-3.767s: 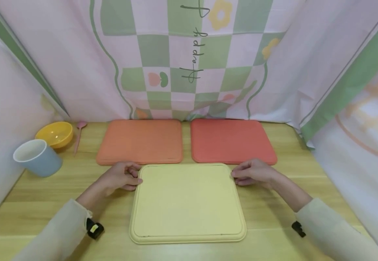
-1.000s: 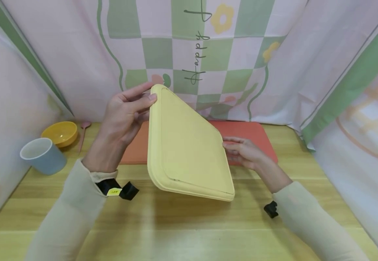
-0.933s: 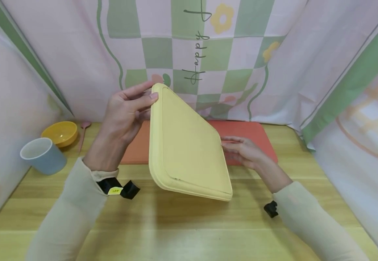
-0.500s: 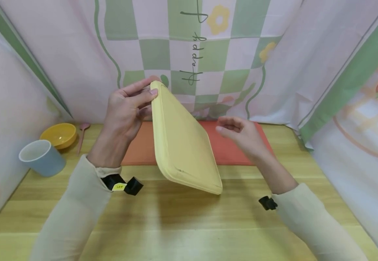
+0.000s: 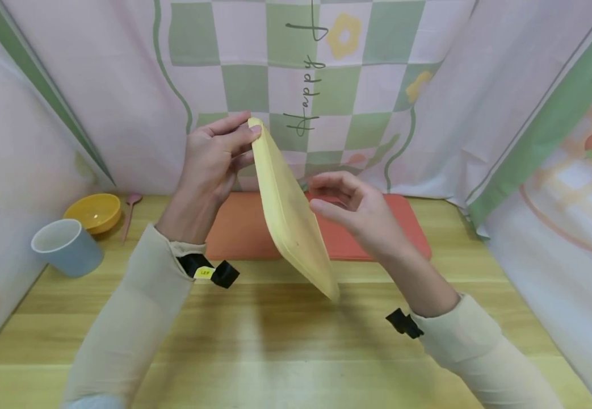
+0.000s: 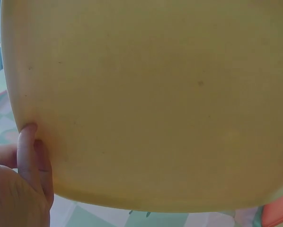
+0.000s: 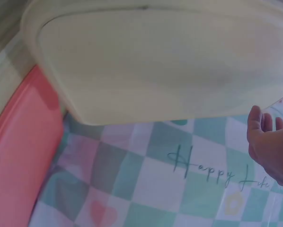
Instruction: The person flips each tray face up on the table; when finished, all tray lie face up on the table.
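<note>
A pale yellow rectangular tray point(image 5: 293, 227) is held tilted above the wooden table, its narrow edge turned toward the head camera. My left hand point(image 5: 211, 162) pinches its upper left corner, thumb on the near side and fingers behind. One broad face of the tray point(image 6: 151, 104) fills most of the left wrist view, with fingertips on its rim. My right hand point(image 5: 359, 210) is just right of the tray, its fingers loosely bent and holding nothing; whether a fingertip touches the tray I cannot tell. The right wrist view has the tray's other face point(image 7: 165, 66) above.
Behind the held tray, an orange tray point(image 5: 236, 230) and a red tray point(image 5: 398, 227) lie along the back of the table. At the left are a blue cup point(image 5: 67, 247), a yellow bowl point(image 5: 93, 213) and a pink spoon point(image 5: 129, 213). A patterned curtain point(image 5: 296, 68) hangs behind.
The yellow tray was lifted off the table and tilted, turning more edge-on. My right hand let go of its right edge and moved up and left; my left hand shifted slightly right with it.
</note>
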Demonstrator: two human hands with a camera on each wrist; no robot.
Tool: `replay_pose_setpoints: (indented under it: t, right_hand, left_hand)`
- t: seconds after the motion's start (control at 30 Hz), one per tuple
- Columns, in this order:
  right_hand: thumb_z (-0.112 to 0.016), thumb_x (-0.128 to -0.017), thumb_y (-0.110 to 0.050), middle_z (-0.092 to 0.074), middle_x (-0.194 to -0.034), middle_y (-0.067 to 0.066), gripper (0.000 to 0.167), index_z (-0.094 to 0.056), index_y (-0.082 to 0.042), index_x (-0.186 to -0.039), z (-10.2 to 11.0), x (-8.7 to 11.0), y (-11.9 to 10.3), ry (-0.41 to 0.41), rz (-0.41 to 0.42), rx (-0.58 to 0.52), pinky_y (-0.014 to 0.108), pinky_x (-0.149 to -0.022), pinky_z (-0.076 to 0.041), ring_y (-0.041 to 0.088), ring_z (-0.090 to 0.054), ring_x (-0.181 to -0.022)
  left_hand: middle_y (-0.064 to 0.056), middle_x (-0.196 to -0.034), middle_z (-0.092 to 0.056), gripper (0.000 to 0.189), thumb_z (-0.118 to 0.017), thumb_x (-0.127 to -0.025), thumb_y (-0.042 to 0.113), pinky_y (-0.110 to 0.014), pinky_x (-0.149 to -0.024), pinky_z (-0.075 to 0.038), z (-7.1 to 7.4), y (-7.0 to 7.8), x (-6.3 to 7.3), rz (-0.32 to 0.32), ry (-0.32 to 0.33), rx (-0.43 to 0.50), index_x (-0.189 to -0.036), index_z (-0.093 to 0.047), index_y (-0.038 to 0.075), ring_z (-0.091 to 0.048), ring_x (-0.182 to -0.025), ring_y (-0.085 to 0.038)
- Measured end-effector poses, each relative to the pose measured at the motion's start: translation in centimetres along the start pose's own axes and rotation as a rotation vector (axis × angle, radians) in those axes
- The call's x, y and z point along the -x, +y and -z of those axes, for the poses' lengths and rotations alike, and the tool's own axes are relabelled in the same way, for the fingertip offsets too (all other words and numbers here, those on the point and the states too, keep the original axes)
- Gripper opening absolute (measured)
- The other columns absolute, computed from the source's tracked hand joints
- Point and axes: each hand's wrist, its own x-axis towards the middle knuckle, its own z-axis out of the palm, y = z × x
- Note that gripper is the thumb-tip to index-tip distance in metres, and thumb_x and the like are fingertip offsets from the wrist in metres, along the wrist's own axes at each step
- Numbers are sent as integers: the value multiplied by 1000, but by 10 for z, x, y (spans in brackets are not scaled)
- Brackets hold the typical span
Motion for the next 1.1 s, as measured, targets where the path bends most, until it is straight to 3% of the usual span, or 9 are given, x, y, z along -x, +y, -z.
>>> replay_pose_setpoints:
  t: [0.2,0.37,0.57,0.8,1.1]
  right_hand:
    - [-72,-93,-9,-58,-137,10,49,-56,0,-138,-12,0,-20,-23,47,-49,35,-104,-50,30,-56,-127]
    - [-75,-90,-8,-54,-145,9,58,-52,1,-143,-22,4,-33,-52,124,-103,36,-105,-49,26,-53,-130]
    - [-75,-87,3,-53,-147,7,62,-52,3,-144,-34,6,-41,-56,247,-31,35,-115,-39,21,-49,-136]
    - [-74,-87,3,-56,-145,5,60,-53,2,-144,-36,5,-42,8,221,28,32,-110,-45,17,-54,-132]
    - [-68,-91,5,-56,-144,12,55,-52,5,-143,-33,9,-43,52,214,20,32,-106,-47,23,-56,-130]
  left_hand:
    - [-23,-121,-65,43,-71,-87,-14,-26,-60,-61,-9,-1,-11,0,39,-13,-129,-65,-6,-71,-69,-19]
    - [-23,-113,-69,42,-71,-87,-14,-24,-57,-60,-14,-4,-19,6,59,-28,-128,-66,-7,-70,-67,-19]
    - [-24,-110,-70,43,-71,-88,-13,-25,-60,-60,-18,-7,-26,13,54,-46,-130,-65,-6,-73,-73,-20]
    - [-29,-121,-66,43,-72,-87,-13,-25,-59,-61,-24,-10,-29,38,43,-46,-130,-64,-7,-73,-73,-22]
    - [-19,-114,-70,47,-75,-88,-8,-25,-61,-61,-32,-14,-30,68,1,-63,-133,-63,-4,-73,-80,-23]
